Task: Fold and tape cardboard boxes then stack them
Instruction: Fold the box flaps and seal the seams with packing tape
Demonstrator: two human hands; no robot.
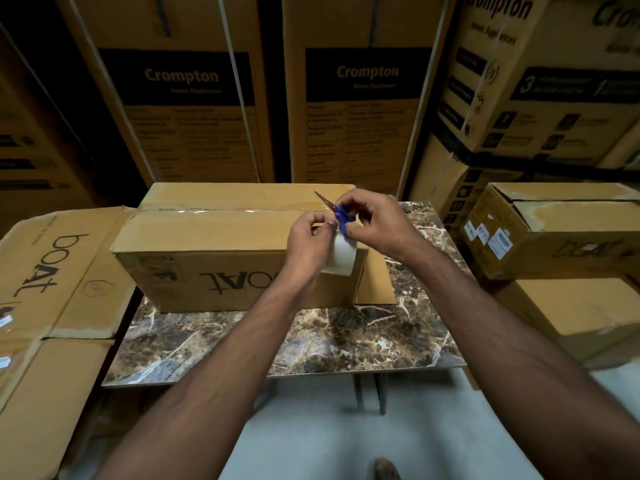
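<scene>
From the head view, the box (221, 251) stands on the bench (311, 344), its top flaps closed and a clear tape strip along the seam. The left hand (308, 244) has its grip around the tape roll (341, 256) at the box's right end; the right hand (372, 221) grips blue scissors (341, 216), blades apart. I judge taping is almost done; cutting and stacking remain.

2 bare forearms in view, no sleeves visible up to the frame edge. Left hand (309, 237): 1 thin, pale metal ring on a finger. Right hand (375, 221): no ring, watch or glove visible. At 6 o'clock, 1 foot tip; footwear cannot be told.
</scene>
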